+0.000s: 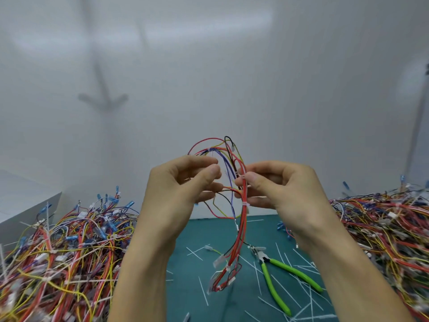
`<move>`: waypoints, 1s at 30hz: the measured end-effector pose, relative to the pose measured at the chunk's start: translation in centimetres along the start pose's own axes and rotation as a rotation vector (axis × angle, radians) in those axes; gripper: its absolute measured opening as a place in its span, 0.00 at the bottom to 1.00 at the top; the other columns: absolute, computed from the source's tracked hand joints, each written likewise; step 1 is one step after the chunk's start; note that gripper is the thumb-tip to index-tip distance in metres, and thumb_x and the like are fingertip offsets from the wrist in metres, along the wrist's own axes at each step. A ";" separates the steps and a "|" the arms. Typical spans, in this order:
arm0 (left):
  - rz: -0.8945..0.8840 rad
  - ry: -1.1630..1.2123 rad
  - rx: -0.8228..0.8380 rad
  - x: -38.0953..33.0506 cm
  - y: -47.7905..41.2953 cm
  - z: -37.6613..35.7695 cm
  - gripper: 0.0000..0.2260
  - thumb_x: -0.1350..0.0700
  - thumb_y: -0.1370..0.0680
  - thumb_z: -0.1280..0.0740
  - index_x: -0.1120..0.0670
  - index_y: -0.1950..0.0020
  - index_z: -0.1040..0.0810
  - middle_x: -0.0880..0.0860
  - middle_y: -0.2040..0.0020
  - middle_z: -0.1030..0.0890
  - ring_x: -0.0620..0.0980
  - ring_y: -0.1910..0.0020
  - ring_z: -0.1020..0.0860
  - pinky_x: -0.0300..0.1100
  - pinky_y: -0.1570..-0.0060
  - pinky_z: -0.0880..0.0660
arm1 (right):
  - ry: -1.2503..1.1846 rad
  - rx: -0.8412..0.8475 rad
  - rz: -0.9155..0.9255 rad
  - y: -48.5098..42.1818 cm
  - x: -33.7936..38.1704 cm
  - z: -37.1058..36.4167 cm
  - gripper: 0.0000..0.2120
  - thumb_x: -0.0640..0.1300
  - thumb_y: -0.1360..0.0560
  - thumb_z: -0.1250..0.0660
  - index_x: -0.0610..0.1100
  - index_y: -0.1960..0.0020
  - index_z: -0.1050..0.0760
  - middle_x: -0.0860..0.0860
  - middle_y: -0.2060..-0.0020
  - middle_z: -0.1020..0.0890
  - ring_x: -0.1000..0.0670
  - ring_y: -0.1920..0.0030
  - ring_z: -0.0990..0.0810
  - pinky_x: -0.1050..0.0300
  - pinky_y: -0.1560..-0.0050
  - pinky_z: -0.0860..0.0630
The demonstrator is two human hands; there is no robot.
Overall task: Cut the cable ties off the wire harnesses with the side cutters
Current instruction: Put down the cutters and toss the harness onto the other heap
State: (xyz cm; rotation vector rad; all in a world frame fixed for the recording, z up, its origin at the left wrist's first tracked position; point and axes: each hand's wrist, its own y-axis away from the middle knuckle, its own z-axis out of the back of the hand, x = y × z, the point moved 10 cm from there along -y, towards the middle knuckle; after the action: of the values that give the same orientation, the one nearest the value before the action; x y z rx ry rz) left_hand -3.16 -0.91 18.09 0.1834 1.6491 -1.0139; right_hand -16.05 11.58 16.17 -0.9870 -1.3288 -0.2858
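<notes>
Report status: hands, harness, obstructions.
Left hand and right hand both pinch the harness. Ties still on. Side cutters lie unheld on mat.

Pale grey-white wall ahead of you, softly lit, with a bright smear high up. Blurred arrow-shaped shadow left of centre. White block at your far left. Teal mat covers the worktop.

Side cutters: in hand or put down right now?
Put down. The side cutters lie on the green mat; the left hand and right hand both hold a wire harness.
</notes>
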 end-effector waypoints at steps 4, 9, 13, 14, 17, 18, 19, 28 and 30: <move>-0.004 -0.149 0.124 0.4 0.1 -1.3 0.10 0.49 0.30 0.26 0.55 0.60 0.17 0.50 0.68 0.17 0.42 0.67 0.20 0.37 0.61 0.21 | -0.040 -0.019 -0.014 -0.1 -0.2 0.1 0.05 0.34 0.22 0.33 0.39 0.51 0.18 0.46 0.63 0.13 0.48 0.62 0.13 0.64 0.66 0.20; 0.023 -0.323 0.359 1.7 0.5 -3.6 0.09 0.45 0.31 0.24 0.49 0.57 0.16 0.51 0.61 0.15 0.43 0.62 0.19 0.37 0.58 0.23 | -0.095 -0.056 0.000 0.0 0.0 0.4 0.03 0.34 0.23 0.32 0.40 0.52 0.20 0.47 0.64 0.13 0.51 0.64 0.14 0.64 0.66 0.20; -0.005 -0.449 0.376 2.4 0.5 -4.0 0.09 0.44 0.30 0.24 0.47 0.58 0.17 0.51 0.65 0.19 0.44 0.67 0.24 0.41 0.62 0.27 | -0.102 -0.073 0.023 -0.1 0.3 0.7 0.04 0.35 0.22 0.33 0.40 0.52 0.20 0.49 0.64 0.13 0.53 0.66 0.14 0.65 0.67 0.21; -0.014 -0.463 0.370 2.3 0.5 -4.1 0.09 0.43 0.30 0.25 0.47 0.58 0.17 0.50 0.67 0.21 0.45 0.69 0.27 0.43 0.63 0.29 | -0.092 -0.073 0.031 -0.1 0.4 0.8 0.04 0.36 0.22 0.33 0.41 0.52 0.20 0.49 0.64 0.13 0.54 0.65 0.15 0.65 0.66 0.22; -0.031 -0.472 0.365 2.2 0.4 -4.4 0.09 0.43 0.28 0.26 0.47 0.58 0.17 0.55 0.66 0.23 0.45 0.68 0.29 0.50 0.63 0.28 | -0.071 -0.070 0.047 -0.2 0.5 0.8 0.03 0.36 0.22 0.33 0.41 0.52 0.20 0.50 0.63 0.13 0.55 0.63 0.15 0.65 0.65 0.21; -0.033 -0.475 0.366 2.1 0.5 -4.5 0.08 0.43 0.28 0.27 0.47 0.58 0.17 0.57 0.65 0.22 0.46 0.67 0.28 0.53 0.61 0.26 | -0.065 -0.068 0.053 -0.2 0.5 0.8 0.03 0.37 0.22 0.33 0.42 0.51 0.20 0.50 0.63 0.13 0.55 0.62 0.15 0.65 0.64 0.21; -0.031 -0.479 0.368 2.1 0.5 -4.6 0.08 0.43 0.27 0.27 0.47 0.58 0.18 0.57 0.65 0.22 0.46 0.67 0.28 0.54 0.60 0.25 | -0.058 -0.069 0.058 -0.3 0.6 0.9 0.04 0.37 0.22 0.33 0.42 0.51 0.20 0.50 0.62 0.13 0.55 0.62 0.14 0.64 0.64 0.20; 0.114 -0.571 0.367 4.4 0.6 -4.1 0.20 0.55 0.31 0.22 0.46 0.50 0.32 0.48 0.54 0.23 0.50 0.60 0.18 0.48 0.56 0.22 | -0.108 -0.141 0.100 -0.4 0.9 1.8 0.06 0.36 0.21 0.35 0.43 0.52 0.21 0.50 0.63 0.13 0.52 0.61 0.14 0.63 0.64 0.20; 0.123 -0.627 0.329 4.9 0.4 -3.5 0.18 0.51 0.30 0.23 0.47 0.51 0.32 0.47 0.54 0.21 0.49 0.58 0.20 0.43 0.57 0.24 | -0.130 -0.150 0.109 -0.4 1.0 2.0 0.06 0.35 0.20 0.35 0.43 0.52 0.21 0.50 0.64 0.13 0.53 0.62 0.14 0.63 0.65 0.20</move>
State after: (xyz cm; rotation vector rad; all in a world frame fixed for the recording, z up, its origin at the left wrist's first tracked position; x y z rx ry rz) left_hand -7.18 -0.08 13.66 0.1607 0.8922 -1.1032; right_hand -17.43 13.18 17.11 -1.2167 -1.3806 -0.2439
